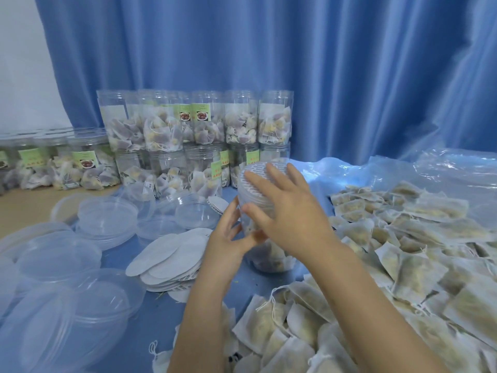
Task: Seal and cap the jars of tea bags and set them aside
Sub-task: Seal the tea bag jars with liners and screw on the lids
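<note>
A clear plastic jar [271, 258] of tea bags stands tilted on the blue table in the centre. A white seal disc [254, 172] with printed rows lies across its mouth. My right hand [291, 214] lies over the top, its fingers spread flat on the seal and its thumb down the jar's side. My left hand [228, 239] holds the jar's left side between thumb and fingers. The hands hide most of the jar's upper body.
Uncapped filled jars [188, 125] are stacked in two rows against the blue curtain, with capped jars [80, 157] to their left. Clear lids [102, 219] lie at the left, a pile of seal discs [166, 259] beside them, and loose tea bags [403, 238] cover the right.
</note>
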The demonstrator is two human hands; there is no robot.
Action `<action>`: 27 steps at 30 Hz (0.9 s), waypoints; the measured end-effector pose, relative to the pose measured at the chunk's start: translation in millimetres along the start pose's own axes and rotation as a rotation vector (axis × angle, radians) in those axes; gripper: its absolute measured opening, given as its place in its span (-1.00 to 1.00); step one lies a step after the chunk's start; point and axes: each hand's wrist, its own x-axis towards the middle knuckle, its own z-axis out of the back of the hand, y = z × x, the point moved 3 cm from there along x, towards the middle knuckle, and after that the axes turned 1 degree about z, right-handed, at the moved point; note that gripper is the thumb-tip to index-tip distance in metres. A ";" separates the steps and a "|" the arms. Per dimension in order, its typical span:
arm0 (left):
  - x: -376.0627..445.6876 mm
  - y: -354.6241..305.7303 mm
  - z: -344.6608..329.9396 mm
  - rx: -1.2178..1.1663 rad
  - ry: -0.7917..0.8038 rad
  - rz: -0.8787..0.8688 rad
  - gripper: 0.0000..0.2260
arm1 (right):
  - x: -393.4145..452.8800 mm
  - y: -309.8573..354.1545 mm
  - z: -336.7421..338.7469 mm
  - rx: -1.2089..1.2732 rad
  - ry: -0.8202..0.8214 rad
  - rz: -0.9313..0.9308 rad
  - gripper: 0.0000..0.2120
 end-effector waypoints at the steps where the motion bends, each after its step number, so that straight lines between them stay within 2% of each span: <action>1: -0.6 -1.2 -0.4 0.004 -0.015 -0.001 -0.45 | 2.1 -0.7 -0.8 0.031 0.002 -0.001 -0.46; 10: -0.5 -0.3 2.2 0.072 -0.150 -0.028 -0.35 | 23.6 -20.7 -1.1 0.230 -0.002 -0.024 -0.63; 16: 0.0 4.7 -1.7 0.207 -0.148 -0.045 -0.43 | 30.2 -31.6 -5.5 0.142 0.086 -0.156 -0.45; 20: -2.1 3.2 -2.8 0.226 -0.153 -0.037 -0.44 | 28.4 -28.0 -10.8 0.126 0.024 -0.170 -0.39; 23: -3.6 0.3 -7.9 0.188 -0.190 -0.009 -0.41 | 24.6 -34.9 -4.7 0.201 -0.044 -0.176 -0.38; 25: -2.7 0.8 -9.5 0.118 -0.243 0.046 -0.38 | 23.9 -41.6 5.8 0.297 -0.152 -0.187 -0.42; 27: -1.4 -3.3 -8.8 0.090 -0.335 0.052 -0.51 | 23.1 -45.5 17.7 0.460 -0.290 -0.184 -0.48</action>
